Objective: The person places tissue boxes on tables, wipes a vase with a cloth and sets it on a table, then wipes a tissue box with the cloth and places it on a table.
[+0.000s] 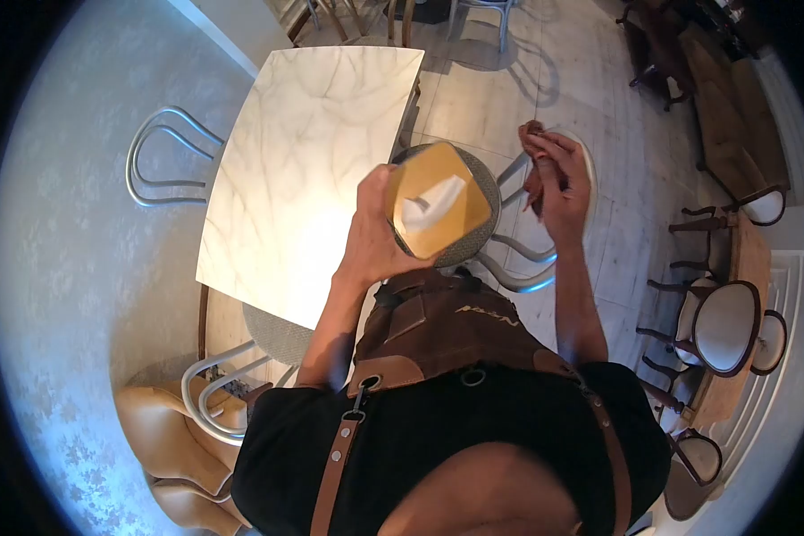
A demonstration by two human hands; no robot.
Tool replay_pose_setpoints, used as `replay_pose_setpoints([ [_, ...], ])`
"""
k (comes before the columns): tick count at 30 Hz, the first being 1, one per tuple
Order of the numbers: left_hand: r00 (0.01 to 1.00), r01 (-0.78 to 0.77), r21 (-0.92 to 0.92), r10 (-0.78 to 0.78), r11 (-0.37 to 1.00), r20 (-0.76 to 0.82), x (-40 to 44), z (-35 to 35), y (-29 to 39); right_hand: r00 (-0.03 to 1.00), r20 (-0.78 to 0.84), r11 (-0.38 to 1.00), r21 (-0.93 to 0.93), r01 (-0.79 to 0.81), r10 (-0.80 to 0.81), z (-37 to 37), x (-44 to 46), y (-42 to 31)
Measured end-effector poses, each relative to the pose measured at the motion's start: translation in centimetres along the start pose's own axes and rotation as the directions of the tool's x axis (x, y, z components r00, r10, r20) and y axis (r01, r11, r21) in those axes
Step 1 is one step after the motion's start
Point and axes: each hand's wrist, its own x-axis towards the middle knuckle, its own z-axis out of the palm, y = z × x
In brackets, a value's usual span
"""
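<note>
My left hand (366, 234) is closed around the side of a yellow tissue box (469, 214), with a white tissue (435, 204) sticking out of its top. The box is held up in front of my apron, over a grey-seated chair (483, 183). Off to the right, my right hand (565, 186) is raised, its fingers bunched on a reddish-brown cloth (533, 186) that hangs below them. A marble-patterned table (322, 134) stands to the left of the box, beside my left hand.
A metal-framed chair (165, 183) stands at the table's far left side, another (207, 393) at its near corner. Beige armchairs (165, 433) are at lower left. On the right, oval-backed chairs (726, 327) surround a wooden table (743, 259). Pale floor tiles (473, 107) run between.
</note>
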Motion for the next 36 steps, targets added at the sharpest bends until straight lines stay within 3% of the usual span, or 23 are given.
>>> replay_pose_setpoints([
  [2,0.998,0.011,-0.047,-0.008,0.999,0.055,0.2,-0.2,0.3,1.000,0.008,0.997,0.066,-0.031,0.030,-0.5,0.6,-1.9],
  [4,0.993,0.005,-0.112,0.008,0.994,0.116,0.1,0.0,0.5,0.950,0.313,0.996,-0.086,0.014,0.013,0.1,1.0,-4.1],
  [5,0.993,0.005,-0.117,0.009,0.993,0.120,0.3,0.0,0.9,0.951,0.310,0.996,-0.090,0.011,0.018,0.3,1.3,-4.5],
  [7,0.976,0.089,-0.053,-0.077,0.995,0.202,1.2,-0.5,1.8,0.763,0.584,0.848,-0.226,0.480,-0.277,1.3,2.6,-4.8],
  [8,0.977,0.087,-0.054,-0.075,0.995,0.199,1.4,-0.5,1.6,0.762,0.585,0.846,-0.226,0.483,-0.279,2.5,2.6,-5.4],
  [10,0.959,-0.008,-0.070,0.028,0.997,0.284,1.2,-0.3,1.1,0.455,0.850,0.772,-0.094,0.629,-0.267,4.6,1.7,-6.6],
  [13,0.961,-0.034,-0.166,0.077,0.986,0.265,1.0,-0.6,0.7,0.501,0.814,0.815,-0.060,0.576,-0.294,4.2,3.1,-5.4],
  [14,0.964,-0.032,-0.161,0.073,0.986,0.254,0.9,-0.9,0.5,0.553,0.790,0.894,-0.013,0.447,-0.265,3.5,4.6,-4.6],
  [15,0.972,-0.006,-0.151,0.041,0.989,0.231,0.5,-1.3,0.6,0.541,0.798,0.894,-0.005,0.447,-0.266,3.1,5.0,-4.3],
  [17,0.979,0.020,-0.140,0.009,0.990,0.205,0.2,-1.5,0.5,0.550,0.832,0.936,-0.133,0.326,-0.073,2.8,5.4,-3.7],
  [20,0.952,-0.013,-0.101,0.043,0.995,0.305,0.2,-1.1,0.5,0.482,0.859,0.852,-0.117,0.510,-0.171,6.5,3.0,-6.6],
  [21,0.950,0.072,-0.155,-0.021,0.985,0.311,0.1,-1.2,0.8,0.447,0.874,0.783,-0.138,0.607,-0.193,7.0,2.6,-7.6],
  [23,0.943,0.161,-0.203,-0.090,0.966,0.320,-0.2,-1.7,0.6,0.461,0.846,0.796,-0.073,0.601,-0.270,6.2,3.8,-6.0],
  [25,0.965,-0.074,-0.172,0.114,0.982,0.237,-0.5,-1.7,-0.5,0.489,0.850,0.886,-0.059,0.460,-0.198,4.1,6.0,-4.1],
  [26,0.967,-0.070,-0.173,0.109,0.982,0.231,-0.4,-1.7,-0.5,0.523,0.851,0.940,-0.137,0.312,-0.050,3.4,6.2,-3.1],
  [27,0.962,-0.046,-0.186,0.093,0.982,0.256,-0.3,-1.7,-0.4,0.521,0.852,0.940,-0.138,0.311,-0.048,3.8,6.0,-3.1],
  [29,0.955,-0.027,-0.202,0.085,0.979,0.285,-0.2,-1.7,-0.2,0.503,0.843,0.876,-0.085,0.475,-0.191,5.2,5.4,-3.5],
  [31,0.964,0.020,-0.186,0.031,0.982,0.266,-0.2,-1.8,0.2,0.508,0.817,0.879,-0.001,0.476,-0.274,5.8,4.9,-5.2],
  [33,0.971,-0.022,-0.242,0.078,0.970,0.225,0.0,-2.2,0.5,0.455,0.830,0.871,0.073,0.485,-0.323,5.6,4.6,-5.5],
  [34,0.978,-0.063,-0.300,0.119,0.952,0.172,0.0,-2.3,0.6,0.513,0.812,0.849,-0.044,0.527,-0.277,4.4,5.1,-4.5],
  [35,0.979,-0.064,-0.300,0.118,0.952,0.168,-0.1,-2.3,0.5,0.510,0.814,0.847,-0.043,0.529,-0.277,2.8,5.9,-3.4],
  [36,0.986,-0.075,-0.309,0.117,0.948,0.119,-0.4,-2.5,0.5,0.585,0.808,0.878,-0.228,0.422,-0.071,1.2,6.6,-2.2],
])
